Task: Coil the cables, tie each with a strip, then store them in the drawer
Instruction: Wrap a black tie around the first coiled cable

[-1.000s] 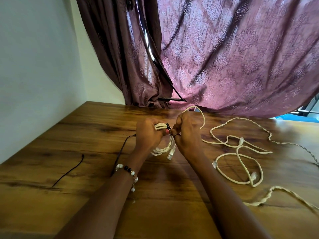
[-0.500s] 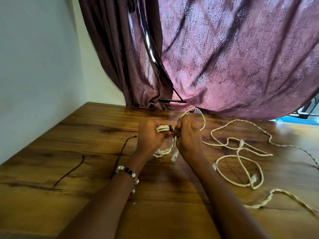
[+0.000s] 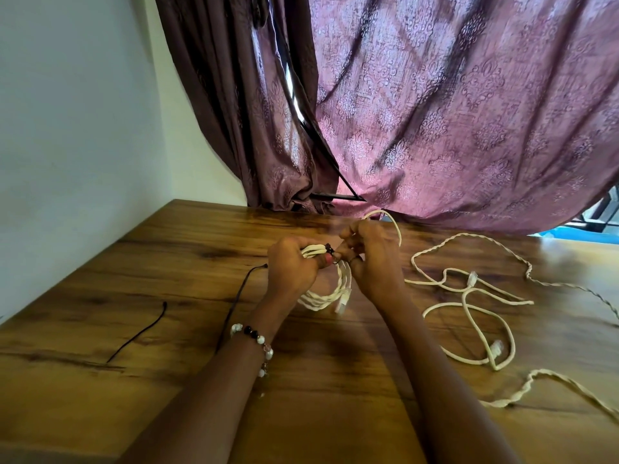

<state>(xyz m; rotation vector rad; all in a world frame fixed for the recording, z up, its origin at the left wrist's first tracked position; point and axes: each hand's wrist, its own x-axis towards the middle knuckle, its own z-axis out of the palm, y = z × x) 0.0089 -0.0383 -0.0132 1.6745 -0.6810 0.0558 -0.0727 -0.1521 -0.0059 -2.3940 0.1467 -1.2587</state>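
A patterned mauve curtain [image 3: 452,112] hangs behind the brown wooden table [image 3: 167,262]. Loose cream cables [image 3: 469,296] sprawl on the table's right side. Above its middle, the left hand [image 3: 291,266] grips a coiled cream cable [image 3: 325,296], while the right hand [image 3: 371,259] pinches the thin black tie strip [image 3: 330,251] wrapped around it.

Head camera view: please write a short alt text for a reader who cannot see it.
Two hands hold a coiled white cable above a wooden table: the left hand grips the coil, and the right hand pinches a black strip wrapped around it. More white cables lie loose to the right, two black strips lie to the left, and a purple curtain hangs behind.
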